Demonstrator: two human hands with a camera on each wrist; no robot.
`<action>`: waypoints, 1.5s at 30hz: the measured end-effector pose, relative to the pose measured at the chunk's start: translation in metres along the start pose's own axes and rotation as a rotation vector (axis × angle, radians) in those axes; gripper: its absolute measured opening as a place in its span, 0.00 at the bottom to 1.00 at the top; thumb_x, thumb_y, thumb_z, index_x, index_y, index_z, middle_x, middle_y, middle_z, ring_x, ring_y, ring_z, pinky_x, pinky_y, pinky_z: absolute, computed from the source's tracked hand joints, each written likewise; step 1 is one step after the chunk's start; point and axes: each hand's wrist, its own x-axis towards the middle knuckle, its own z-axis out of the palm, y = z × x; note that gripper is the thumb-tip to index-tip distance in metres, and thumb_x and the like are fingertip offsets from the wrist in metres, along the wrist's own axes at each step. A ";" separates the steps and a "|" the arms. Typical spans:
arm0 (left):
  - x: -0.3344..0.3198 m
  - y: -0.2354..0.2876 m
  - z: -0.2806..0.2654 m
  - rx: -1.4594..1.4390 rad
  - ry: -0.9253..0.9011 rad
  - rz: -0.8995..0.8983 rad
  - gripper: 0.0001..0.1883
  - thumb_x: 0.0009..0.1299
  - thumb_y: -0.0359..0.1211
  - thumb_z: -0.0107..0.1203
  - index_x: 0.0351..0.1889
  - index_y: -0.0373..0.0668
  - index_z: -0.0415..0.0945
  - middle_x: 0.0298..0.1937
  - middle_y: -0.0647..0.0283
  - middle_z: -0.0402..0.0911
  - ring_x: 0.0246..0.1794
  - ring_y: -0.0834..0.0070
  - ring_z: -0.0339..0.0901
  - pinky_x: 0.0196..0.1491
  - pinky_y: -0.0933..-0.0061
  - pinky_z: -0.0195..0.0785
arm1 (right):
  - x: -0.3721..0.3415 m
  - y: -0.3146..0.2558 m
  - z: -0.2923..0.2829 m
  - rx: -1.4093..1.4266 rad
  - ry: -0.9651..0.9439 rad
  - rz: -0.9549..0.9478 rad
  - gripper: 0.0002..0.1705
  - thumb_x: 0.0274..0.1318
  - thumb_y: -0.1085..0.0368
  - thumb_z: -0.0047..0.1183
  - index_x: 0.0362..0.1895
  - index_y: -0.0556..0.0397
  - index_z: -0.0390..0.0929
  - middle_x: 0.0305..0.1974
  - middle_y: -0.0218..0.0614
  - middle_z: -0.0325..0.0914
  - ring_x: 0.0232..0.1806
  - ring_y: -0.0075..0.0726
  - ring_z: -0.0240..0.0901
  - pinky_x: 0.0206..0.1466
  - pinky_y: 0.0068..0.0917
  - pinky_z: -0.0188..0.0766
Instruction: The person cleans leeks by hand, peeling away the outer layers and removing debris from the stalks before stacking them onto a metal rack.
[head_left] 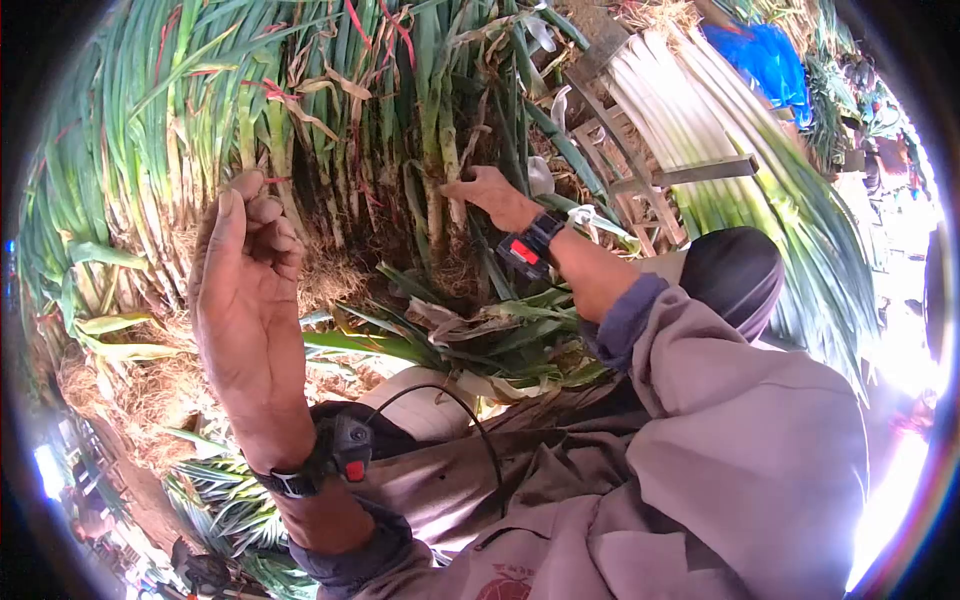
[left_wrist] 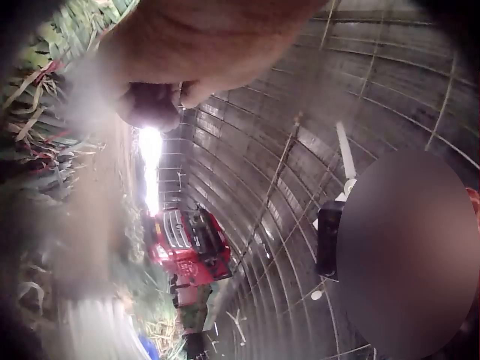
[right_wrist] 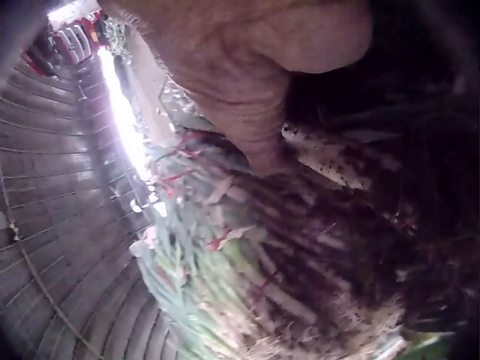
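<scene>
Green leeks (head_left: 180, 130) with pale stalks and brown roots stand packed in front of the person, some tied with red strips. The left hand (head_left: 255, 290) is raised by them, palm partly visible and fingers loosely curled; no object shows in it. From below, the left wrist view shows the left hand (left_wrist: 210, 45) with bent fingers. Farther right, the right hand (head_left: 495, 197) grips a soil-marked leek stalk (head_left: 449, 215) near its lower part. In the right wrist view the right hand (right_wrist: 247, 82) covers part of the dirty stalk (right_wrist: 326, 154); its fingertips are hidden.
Cleaned white leeks (head_left: 670, 100) lie on a wooden rack (head_left: 640, 185) at the right, near a blue bag (head_left: 765, 70). Loose leaves (head_left: 500, 330) cover the ground before the person's knees. A red truck (left_wrist: 187, 244) stands beneath the arched roof in the left wrist view.
</scene>
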 end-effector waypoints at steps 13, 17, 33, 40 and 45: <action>0.020 -0.013 0.018 0.024 -0.077 0.045 0.13 0.75 0.34 0.57 0.53 0.38 0.80 0.40 0.65 0.84 0.35 0.80 0.76 0.42 0.79 0.68 | -0.001 -0.066 -0.166 0.497 0.249 0.044 0.20 0.62 0.72 0.48 0.56 0.46 0.81 0.39 0.41 0.78 0.34 0.41 0.68 0.38 0.33 0.67; 0.020 -0.014 0.020 0.048 -0.075 0.046 0.14 0.74 0.38 0.60 0.51 0.39 0.81 0.38 0.66 0.84 0.33 0.82 0.76 0.41 0.79 0.68 | -0.014 -0.143 -0.222 0.662 0.364 0.107 0.12 0.66 0.60 0.57 0.44 0.55 0.82 0.34 0.38 0.75 0.32 0.32 0.69 0.35 0.30 0.69; 0.039 -0.014 -0.010 0.054 0.047 0.062 0.11 0.73 0.36 0.60 0.47 0.40 0.81 0.38 0.64 0.85 0.34 0.77 0.81 0.40 0.75 0.75 | -0.021 -0.209 -0.208 1.433 0.350 0.239 0.16 0.65 0.59 0.57 0.49 0.57 0.80 0.34 0.31 0.79 0.32 0.23 0.72 0.34 0.23 0.68; 0.046 -0.008 -0.001 0.133 0.034 0.183 0.26 0.73 0.46 0.59 0.58 0.32 0.75 0.47 0.57 0.84 0.46 0.70 0.81 0.52 0.74 0.73 | -0.070 -0.256 -0.224 1.440 0.244 0.072 0.24 0.64 0.63 0.56 0.58 0.67 0.74 0.47 0.31 0.79 0.46 0.19 0.71 0.52 0.22 0.69; 0.041 0.000 0.020 0.099 0.006 0.101 0.36 0.79 0.56 0.41 0.70 0.32 0.61 0.63 0.45 0.74 0.61 0.57 0.74 0.68 0.60 0.64 | -0.066 -0.248 -0.205 1.110 -0.038 0.035 0.28 0.65 0.63 0.58 0.63 0.66 0.71 0.43 0.23 0.77 0.45 0.16 0.67 0.48 0.20 0.69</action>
